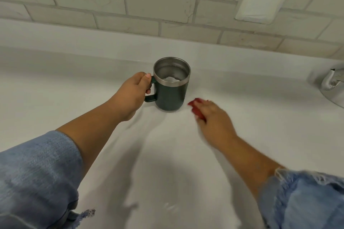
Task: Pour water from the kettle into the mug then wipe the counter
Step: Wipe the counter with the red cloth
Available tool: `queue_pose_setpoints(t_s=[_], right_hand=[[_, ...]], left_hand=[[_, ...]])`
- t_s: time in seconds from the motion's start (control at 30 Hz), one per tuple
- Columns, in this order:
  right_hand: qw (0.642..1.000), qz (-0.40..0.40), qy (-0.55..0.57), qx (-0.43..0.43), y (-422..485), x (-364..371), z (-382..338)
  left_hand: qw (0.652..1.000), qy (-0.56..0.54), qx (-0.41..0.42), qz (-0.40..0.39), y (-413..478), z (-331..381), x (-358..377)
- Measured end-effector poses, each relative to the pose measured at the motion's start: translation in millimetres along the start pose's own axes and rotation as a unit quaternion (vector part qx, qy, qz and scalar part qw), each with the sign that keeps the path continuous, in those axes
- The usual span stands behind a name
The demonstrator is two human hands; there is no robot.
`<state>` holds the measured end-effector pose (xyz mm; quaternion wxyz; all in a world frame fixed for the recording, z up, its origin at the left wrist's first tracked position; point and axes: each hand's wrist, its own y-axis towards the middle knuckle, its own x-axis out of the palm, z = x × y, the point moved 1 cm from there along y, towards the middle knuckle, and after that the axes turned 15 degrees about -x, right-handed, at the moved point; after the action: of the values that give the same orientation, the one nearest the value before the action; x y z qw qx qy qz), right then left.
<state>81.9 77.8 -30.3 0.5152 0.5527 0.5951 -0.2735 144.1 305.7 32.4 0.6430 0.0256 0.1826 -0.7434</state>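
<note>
Mug stands upright on the tabletop, near the back, steel rim up, what looks like water inside, so the pour looks done. Left hand is wrapped round the mug handle, fingers through the loop, thumb on top; probably steadying it, or about to shift it, so the wipe can run close without a spill. Right hand is just right of the mug base, palm down, fingers curled over a red cloth pressed flat on the tabletop. It's blurred, so likely mid-stroke. Kettle sits at the far right edge, mostly cut off, well apart from the mug. Wiping step in hand. Risk: cloth knocking the mug base, hence the hold.
</note>
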Motion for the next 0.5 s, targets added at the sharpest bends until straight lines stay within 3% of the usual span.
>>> queue_pose_setpoints(t_s=[0.17,0.3,0.4,0.5], right_hand=[[1.0,-0.018,0.002,-0.015,-27.1,34.9,-93.6],[0.99,-0.05,0.103,-0.082,-35.5,43.9,-141.7],[0.967,-0.014,0.252,-0.022,-32.3,20.2,-137.1],[0.98,0.015,0.186,0.071,-39.4,-4.8,-108.7]], left_hand=[[1.0,-0.003,-0.007,-0.012,-5.9,0.8,5.8],[0.999,0.017,-0.02,-0.02,-12.0,1.5,9.6],[0.999,0.003,-0.018,-0.032,-17.4,-1.0,12.5],[0.999,0.022,-0.027,-0.037,-20.7,-3.5,12.5]])
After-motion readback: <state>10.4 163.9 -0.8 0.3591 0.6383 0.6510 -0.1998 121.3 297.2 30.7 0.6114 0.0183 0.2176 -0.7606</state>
